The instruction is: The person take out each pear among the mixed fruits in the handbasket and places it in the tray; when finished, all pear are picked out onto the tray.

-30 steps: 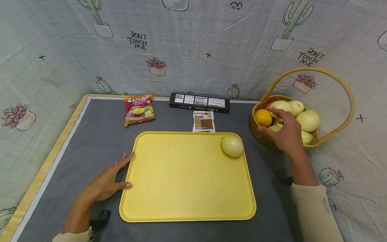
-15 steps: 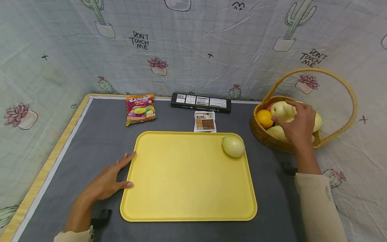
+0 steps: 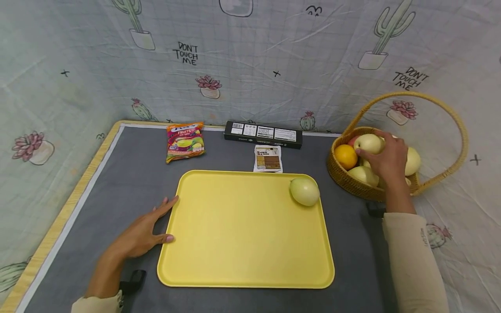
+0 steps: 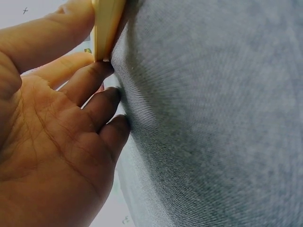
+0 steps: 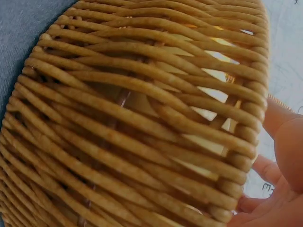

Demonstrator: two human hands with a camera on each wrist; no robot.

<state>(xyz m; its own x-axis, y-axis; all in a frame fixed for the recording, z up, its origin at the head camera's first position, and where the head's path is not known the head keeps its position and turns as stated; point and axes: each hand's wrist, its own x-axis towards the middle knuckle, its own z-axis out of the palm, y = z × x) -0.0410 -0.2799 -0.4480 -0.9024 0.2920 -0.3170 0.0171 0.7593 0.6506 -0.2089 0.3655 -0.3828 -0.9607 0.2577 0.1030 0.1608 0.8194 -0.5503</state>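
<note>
A yellow tray [image 3: 246, 234] lies on the grey cloth, and my left hand [image 3: 137, 237] rests at its left edge. The thumb and index fingertip touch the rim; in the left wrist view the other fingers of the left hand [image 4: 61, 137] extend down to the cloth. One pale green pear [image 3: 305, 191] sits in the tray's far right corner. My right hand [image 3: 389, 158] is inside the wicker basket [image 3: 348, 180], its thumb and index finger around a pale pear [image 3: 368, 144]. The basket's woven side [image 5: 137, 109] hides most of that hand in the right wrist view.
An orange [image 3: 346, 156] and several other pale fruits share the basket, whose tall handle [image 3: 463, 130] arches on the right. Behind the tray lie a candy bag [image 3: 185, 142], a black box [image 3: 263, 134] and a small white-and-brown packet [image 3: 268, 159]. A patterned cloth hangs behind.
My right hand has shifted right and back over the basket, and its thumb and index finger have come around a pear. The left hand stays at the tray; the head view has shifted slightly.
</note>
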